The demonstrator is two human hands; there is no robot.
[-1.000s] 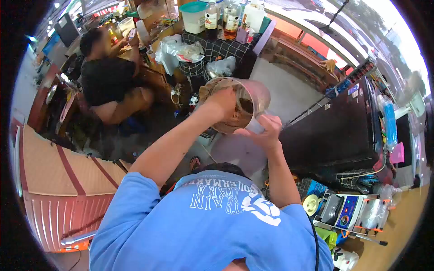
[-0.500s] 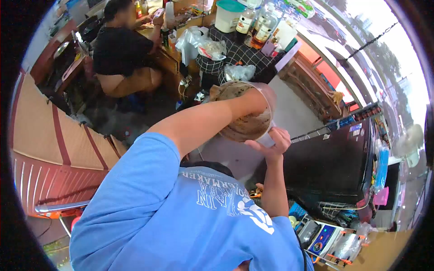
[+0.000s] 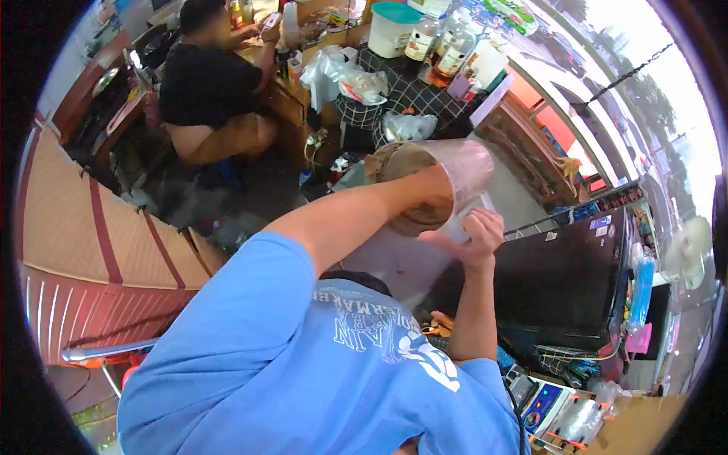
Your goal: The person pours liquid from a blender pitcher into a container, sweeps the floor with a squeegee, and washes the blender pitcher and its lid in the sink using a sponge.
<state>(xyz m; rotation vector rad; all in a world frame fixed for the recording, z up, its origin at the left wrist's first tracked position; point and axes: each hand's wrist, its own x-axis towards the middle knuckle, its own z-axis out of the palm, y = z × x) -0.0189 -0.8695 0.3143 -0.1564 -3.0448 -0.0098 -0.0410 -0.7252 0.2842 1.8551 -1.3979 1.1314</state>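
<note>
A clear plastic pitcher (image 3: 472, 163) is held tilted in front of my chest, with brown, stained material (image 3: 403, 158) at its left side. My left hand (image 3: 434, 186) reaches into this brown material at the pitcher's mouth; its fingers are hidden, so I cannot tell what they hold. On the near right side, my right hand (image 3: 479, 233) is closed at the pitcher's pale handle, its thumb stretched out to the left.
A seated person (image 3: 208, 83) holds a phone at the upper left. Bottles (image 3: 449, 57) and a green-lidded tub (image 3: 392, 30) stand on a checked cloth beyond the pitcher. A black cabinet (image 3: 557, 273) is at right, a sealing machine (image 3: 550, 406) at lower right.
Both hands and the pitcher have shifted slightly right in view. The pitcher has turned, so its inside shows less and its clear side wall shows more.
</note>
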